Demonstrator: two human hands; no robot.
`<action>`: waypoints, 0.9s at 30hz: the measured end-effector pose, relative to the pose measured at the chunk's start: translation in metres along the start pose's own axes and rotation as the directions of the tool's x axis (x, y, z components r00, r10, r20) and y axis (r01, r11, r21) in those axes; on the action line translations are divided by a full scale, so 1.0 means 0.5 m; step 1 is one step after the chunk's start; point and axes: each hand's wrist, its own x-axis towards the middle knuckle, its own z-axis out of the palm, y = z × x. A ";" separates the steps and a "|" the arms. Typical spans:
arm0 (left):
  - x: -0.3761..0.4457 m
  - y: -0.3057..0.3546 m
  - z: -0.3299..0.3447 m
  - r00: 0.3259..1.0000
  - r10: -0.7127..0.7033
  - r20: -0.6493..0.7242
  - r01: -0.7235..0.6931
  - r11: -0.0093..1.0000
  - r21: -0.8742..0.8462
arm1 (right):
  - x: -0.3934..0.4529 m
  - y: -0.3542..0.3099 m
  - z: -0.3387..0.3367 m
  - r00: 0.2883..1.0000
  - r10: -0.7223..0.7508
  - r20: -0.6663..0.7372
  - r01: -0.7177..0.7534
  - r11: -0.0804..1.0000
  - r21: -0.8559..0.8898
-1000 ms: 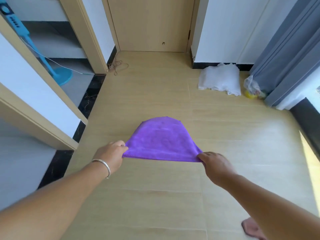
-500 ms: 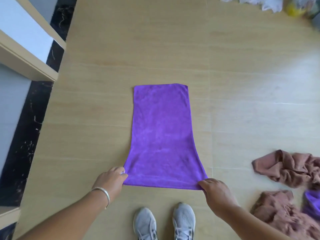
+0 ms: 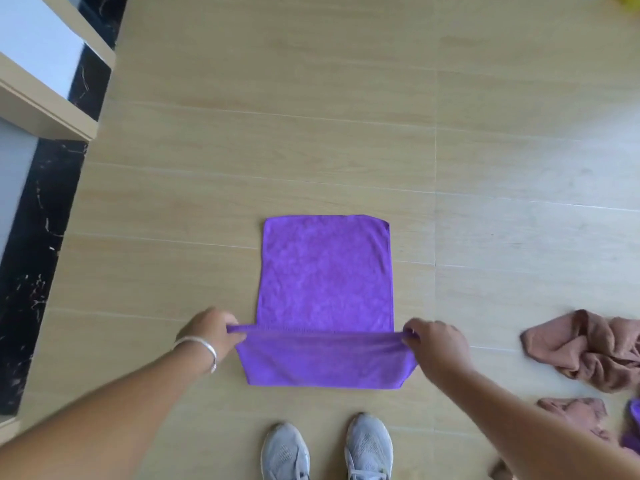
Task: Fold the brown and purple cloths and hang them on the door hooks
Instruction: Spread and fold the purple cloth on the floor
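Both hands, left hand [image 3: 211,332] and right hand [image 3: 434,344], pinch the purple cloth [image 3: 325,271] mid-fold; brown cloths [image 3: 585,348] wait crumpled, nothing hung yet

A: The purple cloth [image 3: 325,271] looks like microfibre: a matt, faintly mottled nap, with a stitched hem along the edge that the left hand [image 3: 211,336] and right hand [image 3: 438,346] pinch.

B: And the floor [image 3: 277,116]?

A: Pale wood-grain planks, smooth, with a soft sheen toward the right edge. Along the left edge runs a glossy black strip [image 3: 38,271] with white veining, like polished stone.

B: The brown cloths [image 3: 585,348]?

A: Soft, matt, crumpled fabric. The shoes [image 3: 369,448] are grey mesh knit with laces, and the bracelet [image 3: 204,344] is shiny silver-coloured metal.
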 end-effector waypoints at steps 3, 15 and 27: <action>0.113 0.033 -0.081 0.994 -0.017 -0.108 0.010 0.998 -0.065 | 0.144 -0.023 -0.049 0.995 0.046 -0.091 -0.042 0.998 0.049; 0.242 0.037 0.121 0.934 0.084 -0.346 -0.095 0.995 -0.013 | 0.275 -0.062 0.155 0.998 0.004 -0.061 -0.004 1.000 0.012; 0.172 -0.044 0.423 0.910 0.411 -0.061 -0.323 0.792 0.518 | 0.146 0.035 0.388 0.952 -0.249 0.179 0.305 0.826 -0.473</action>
